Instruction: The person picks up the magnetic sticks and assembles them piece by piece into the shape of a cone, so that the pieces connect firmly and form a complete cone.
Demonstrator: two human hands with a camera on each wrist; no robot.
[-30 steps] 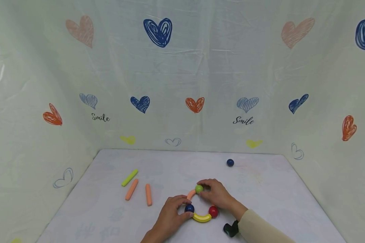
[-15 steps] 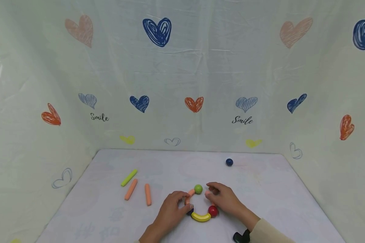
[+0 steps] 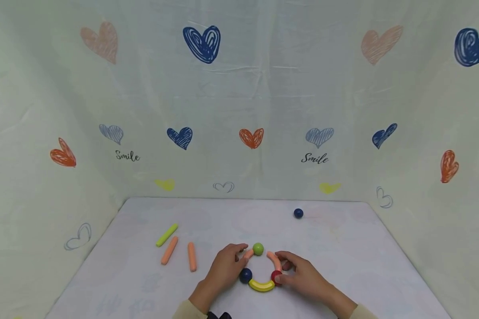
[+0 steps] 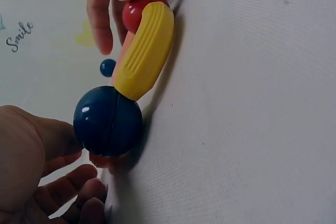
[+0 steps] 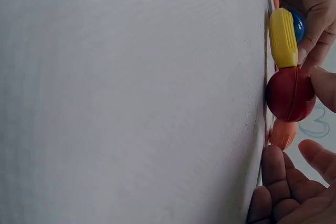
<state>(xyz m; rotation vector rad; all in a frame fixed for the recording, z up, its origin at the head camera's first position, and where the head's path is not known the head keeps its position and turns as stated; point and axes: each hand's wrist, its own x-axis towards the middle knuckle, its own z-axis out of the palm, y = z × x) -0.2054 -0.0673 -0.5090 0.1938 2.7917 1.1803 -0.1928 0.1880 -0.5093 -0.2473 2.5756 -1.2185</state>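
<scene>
A ring of toy balls and curved sticks lies on the table. Its yellow curved stick [image 3: 261, 286] joins a blue ball [image 3: 245, 275] to a red ball [image 3: 276, 278]. A green ball [image 3: 258, 248] tops the left orange curved stick [image 3: 248, 254]; a gap parts it from the right orange curved stick [image 3: 274, 260]. My left hand [image 3: 226, 267] has thumb and forefinger about the left orange stick, beside the blue ball; their contact is partly hidden. My right hand [image 3: 304, 275] holds the red ball by the thumb, its forefinger at the right orange stick.
Left of the ring lie a straight lime stick [image 3: 167, 235] and two straight orange sticks, one slanted [image 3: 169, 250] and one upright [image 3: 192, 257] in view. Another blue ball [image 3: 298, 213] sits near the table's back edge. A heart-printed curtain [image 3: 239, 88] surrounds the table.
My right hand has left the green ball and come down to the red ball, with the orange curved stick now standing above it. My left hand has slid up off the blue ball.
</scene>
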